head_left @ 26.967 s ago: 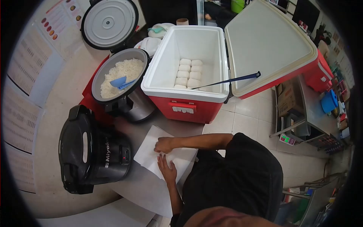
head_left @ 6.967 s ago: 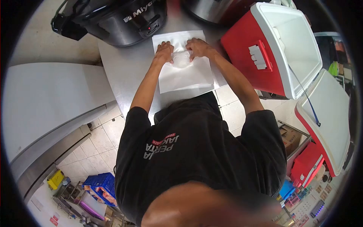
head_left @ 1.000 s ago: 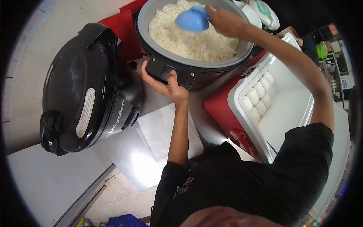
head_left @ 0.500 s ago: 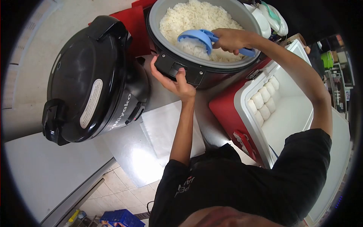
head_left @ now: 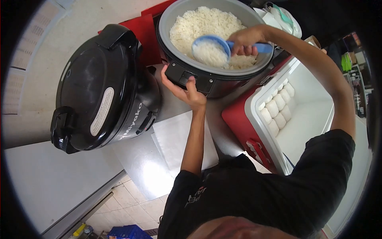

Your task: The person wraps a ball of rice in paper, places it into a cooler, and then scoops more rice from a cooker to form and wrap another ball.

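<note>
Turning blue scoop (head_left: pixel 260 47) more face-up beyond fingertips | gripping handle in right hand (head_left: pixel 243 40) | touching rice cooker (head_left: pixel 205 85) with left hand (head_left: pixel 193 96), fingers open

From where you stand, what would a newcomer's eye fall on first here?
Most likely the blue scoop filled with white rice, held in the right hand over the open rice cooker, whose front the left hand touches. Next, the open red cooler on the right, with rounded white bundles in rows inside. The closed black Miyako cooker on the left also stands out.
</note>
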Demonstrator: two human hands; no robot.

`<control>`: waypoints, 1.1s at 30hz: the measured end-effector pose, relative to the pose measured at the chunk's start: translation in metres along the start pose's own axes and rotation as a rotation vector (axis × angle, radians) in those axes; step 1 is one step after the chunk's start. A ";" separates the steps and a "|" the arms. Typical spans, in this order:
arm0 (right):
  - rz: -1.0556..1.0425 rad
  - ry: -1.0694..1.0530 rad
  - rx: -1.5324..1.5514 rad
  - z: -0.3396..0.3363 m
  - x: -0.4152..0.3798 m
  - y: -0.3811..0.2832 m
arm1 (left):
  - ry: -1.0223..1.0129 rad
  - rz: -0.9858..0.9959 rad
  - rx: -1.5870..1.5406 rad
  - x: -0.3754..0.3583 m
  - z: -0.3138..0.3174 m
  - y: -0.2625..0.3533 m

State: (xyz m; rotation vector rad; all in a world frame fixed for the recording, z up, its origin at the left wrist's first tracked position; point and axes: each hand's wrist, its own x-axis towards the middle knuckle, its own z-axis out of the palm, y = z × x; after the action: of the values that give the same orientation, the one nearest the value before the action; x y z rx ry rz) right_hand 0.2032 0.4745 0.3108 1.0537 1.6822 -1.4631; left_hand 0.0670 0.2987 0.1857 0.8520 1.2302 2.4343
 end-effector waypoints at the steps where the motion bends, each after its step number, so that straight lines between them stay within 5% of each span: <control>1: -0.067 0.233 -0.076 -0.005 0.001 -0.002 | -0.012 0.016 0.020 0.000 0.000 -0.001; 3: -0.274 0.807 -0.319 0.000 0.016 0.001 | -0.017 -0.008 0.000 -0.001 -0.001 -0.001; 4: -0.274 0.808 -0.326 -0.002 0.027 0.007 | -0.015 -0.023 -0.021 -0.001 0.000 -0.002; 6: -0.692 1.217 -0.889 -0.006 0.049 0.019 | -0.017 -0.027 -0.008 -0.001 0.001 0.002; 7: -0.790 1.401 -0.922 -0.007 0.052 0.018 | -0.016 -0.036 0.003 -0.001 0.001 0.003; 8: -0.791 1.397 -0.915 -0.009 0.050 0.020 | -0.017 -0.039 0.011 -0.002 -0.001 0.003; 10: -0.132 0.790 -0.072 -0.022 0.033 0.017 | -0.012 0.001 0.038 -0.001 0.000 0.001; 12: -0.155 0.374 0.339 -0.012 0.039 0.023 | -0.009 -0.012 0.014 -0.001 0.002 0.003; 25: -0.267 0.558 0.160 0.060 0.036 -0.032 | 0.021 -0.023 -0.017 0.001 0.003 0.002; 33: -0.145 0.270 0.275 0.038 0.004 -0.018 | 0.021 -0.025 -0.010 -0.001 0.001 -0.001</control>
State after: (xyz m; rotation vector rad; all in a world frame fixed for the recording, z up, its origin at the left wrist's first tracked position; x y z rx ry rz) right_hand 0.1849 0.4368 0.3097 1.3519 1.8090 -1.7468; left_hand 0.0684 0.3002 0.1850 0.8056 1.2269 2.4334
